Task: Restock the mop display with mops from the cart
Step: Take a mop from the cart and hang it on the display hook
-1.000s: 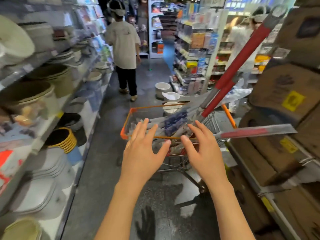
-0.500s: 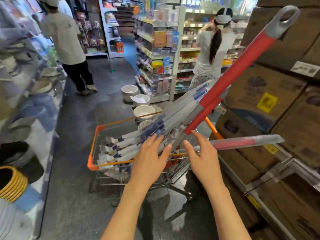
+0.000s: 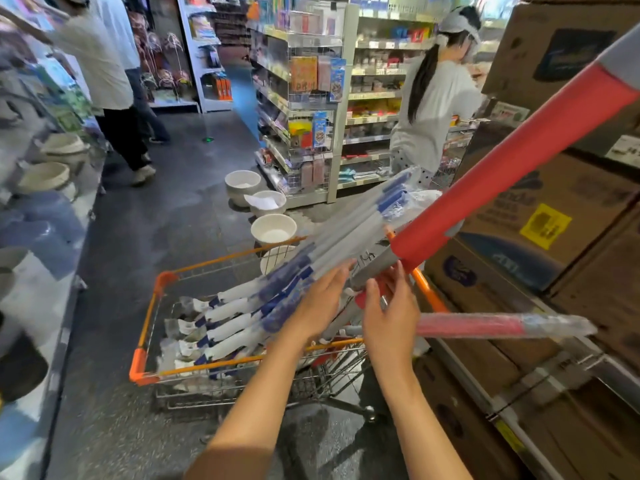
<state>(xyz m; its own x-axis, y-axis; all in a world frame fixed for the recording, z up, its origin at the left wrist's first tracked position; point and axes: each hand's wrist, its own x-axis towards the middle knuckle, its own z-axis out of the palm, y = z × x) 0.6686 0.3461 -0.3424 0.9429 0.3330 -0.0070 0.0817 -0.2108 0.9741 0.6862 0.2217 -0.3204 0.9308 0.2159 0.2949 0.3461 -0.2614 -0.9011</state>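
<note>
We are stretching both bare forearms forward from the lower edge of the view, side by side. We are holding our left hand (image 3: 320,304) out flat, back up, its fingers (image 3: 341,271) straight and close together. We are holding our right hand (image 3: 389,313) just beside it, its fingers (image 3: 398,275) extended and slightly spread, thumb angled inward.

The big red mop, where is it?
In the head view, the big red mop sticks up to the right out of the cart, just above the right hand, in front of the cardboard boxes.
</note>
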